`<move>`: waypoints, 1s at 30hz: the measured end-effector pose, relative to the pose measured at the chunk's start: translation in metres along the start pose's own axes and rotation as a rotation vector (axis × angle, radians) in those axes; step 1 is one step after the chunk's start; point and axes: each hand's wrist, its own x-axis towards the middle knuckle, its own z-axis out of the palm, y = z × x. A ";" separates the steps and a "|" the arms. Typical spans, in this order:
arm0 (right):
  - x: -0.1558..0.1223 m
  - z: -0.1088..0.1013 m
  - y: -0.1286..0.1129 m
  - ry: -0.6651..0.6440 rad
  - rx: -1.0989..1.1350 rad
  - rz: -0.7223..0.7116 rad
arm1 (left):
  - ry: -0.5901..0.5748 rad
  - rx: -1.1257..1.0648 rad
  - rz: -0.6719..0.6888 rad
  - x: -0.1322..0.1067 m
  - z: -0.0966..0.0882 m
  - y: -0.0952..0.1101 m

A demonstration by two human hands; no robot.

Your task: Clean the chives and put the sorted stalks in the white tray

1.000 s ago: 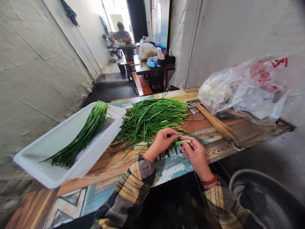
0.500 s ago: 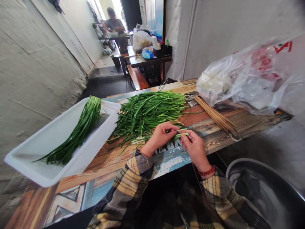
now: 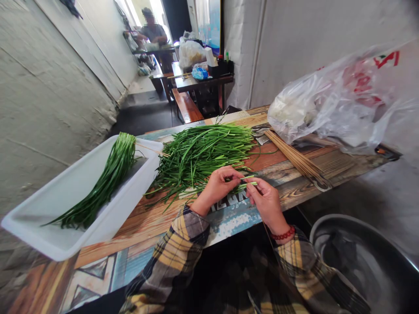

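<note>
Over the near edge of the table, my left hand (image 3: 220, 185) pinches a few garlic chive stalks (image 3: 241, 186), their pale cut ends pointing right. My right hand (image 3: 264, 198), with a red bead bracelet at the wrist, closes thumb and fingers on those ends. A thin, light line runs down below my right palm; I cannot make out whether it is a skewer. Just beyond my hands lies a large loose heap of garlic chives (image 3: 206, 152). To the left, a white plastic tray (image 3: 31, 222) holds a neat bunch of chives (image 3: 101, 187), with thin sticks poking out at its top.
Bamboo skewers (image 3: 291, 155) lie in a bundle right of the heap. Behind them sits a clear plastic bag (image 3: 330, 104) with red print. A grey basin (image 3: 356, 261) stands low at the right. Further back are another table (image 3: 203, 83) and a person (image 3: 153, 35).
My hands keep nearly the same grip on the chive stalks, with only slight finger movement. The whole view has shifted a little.
</note>
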 end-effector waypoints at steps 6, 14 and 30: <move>0.000 0.001 0.000 0.004 0.012 0.007 | 0.006 0.050 0.044 0.000 0.001 -0.003; 0.001 0.001 -0.002 -0.017 0.030 0.014 | -0.007 0.182 0.079 0.000 0.000 -0.004; 0.000 0.003 -0.004 -0.012 0.105 -0.004 | -0.036 0.185 0.081 0.000 0.000 -0.003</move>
